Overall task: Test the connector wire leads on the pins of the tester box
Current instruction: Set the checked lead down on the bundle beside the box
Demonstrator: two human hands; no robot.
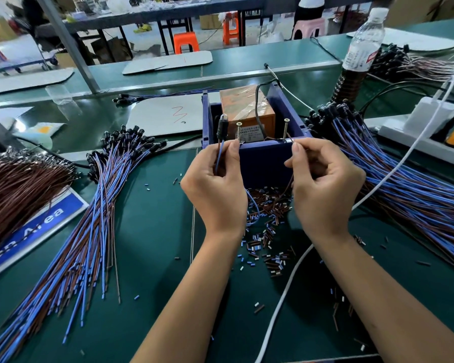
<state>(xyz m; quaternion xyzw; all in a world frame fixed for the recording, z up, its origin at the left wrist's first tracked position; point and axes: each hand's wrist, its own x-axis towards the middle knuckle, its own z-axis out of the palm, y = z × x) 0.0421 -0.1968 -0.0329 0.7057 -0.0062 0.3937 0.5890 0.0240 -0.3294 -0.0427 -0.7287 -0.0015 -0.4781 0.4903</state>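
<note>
Both hands raised at the near wall of the blue tester box [262,158], which sits mid-counter [147,231] with an orange unit [247,111] inside. Left hand [215,179] curled around the blue and brown wire leads [219,155], thumb and forefinger pinching them just below the black connector [222,128]; connector upright above the fingers, just left of the left screw pin [238,131]. Right hand [323,179] pinching a thin brown lead [290,140] between thumb and forefinger, its tip at the base of the right screw pin [285,129]; contact too small to confirm. Lead slack looping down between the two wrists, over a scatter of cut insulation bits [268,226]. Bundles of blue-brown leads fanned left [89,231] and right [404,179] of the box. Water bottle [364,40] and white power strip [414,134] far right.
</note>
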